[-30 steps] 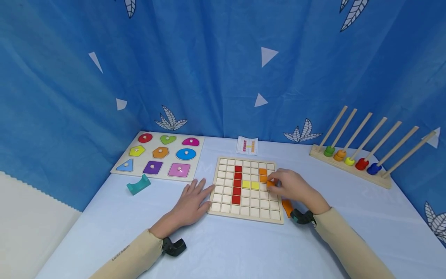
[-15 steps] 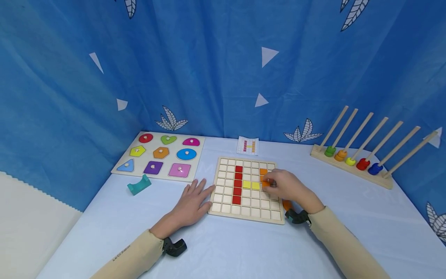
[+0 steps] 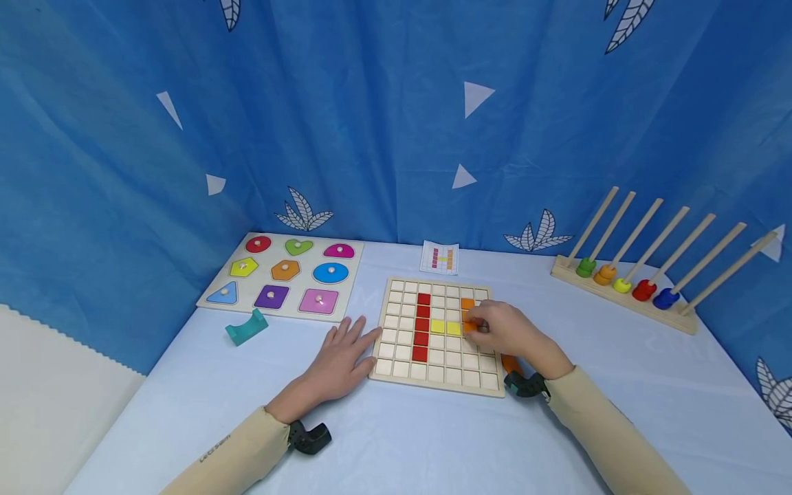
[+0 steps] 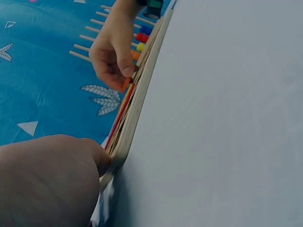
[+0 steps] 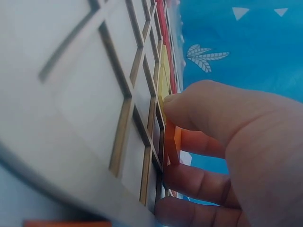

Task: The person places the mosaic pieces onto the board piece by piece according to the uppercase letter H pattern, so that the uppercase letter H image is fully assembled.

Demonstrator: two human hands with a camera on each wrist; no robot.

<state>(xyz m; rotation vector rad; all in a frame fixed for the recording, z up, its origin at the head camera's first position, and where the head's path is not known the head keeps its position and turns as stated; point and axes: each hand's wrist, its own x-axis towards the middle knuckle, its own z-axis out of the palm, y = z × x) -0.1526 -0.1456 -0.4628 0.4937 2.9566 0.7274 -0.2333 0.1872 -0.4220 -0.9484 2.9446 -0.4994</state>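
My left hand (image 3: 339, 364) lies with spread, straight fingers on the table, touching the left edge of a wooden grid board (image 3: 434, 387). Over the board's right part, my right hand (image 3: 510, 337) pinches an orange square tile (image 5: 173, 142) between thumb and fingers. In the right wrist view this tile stands tilted at the grid, beside the yellow tiles (image 5: 164, 78). A column of red tiles (image 3: 421, 338) sits in the board, with two yellow tiles to its right. An orange tile (image 3: 467, 304) lies in a cell further back; the fingers partly cover the cells near it.
More orange pieces (image 3: 511, 364) lie right of the board, partly under my right wrist. A pattern card (image 3: 440, 258) lies behind it. A shape puzzle (image 3: 284, 313) and a teal curved block (image 3: 247, 328) are at left; a peg stand (image 3: 625, 300) with coloured beads is at back right.
My right hand has moved slightly left with the orange tile, to the cell just right of the yellow tiles. The left hand has stayed in place.
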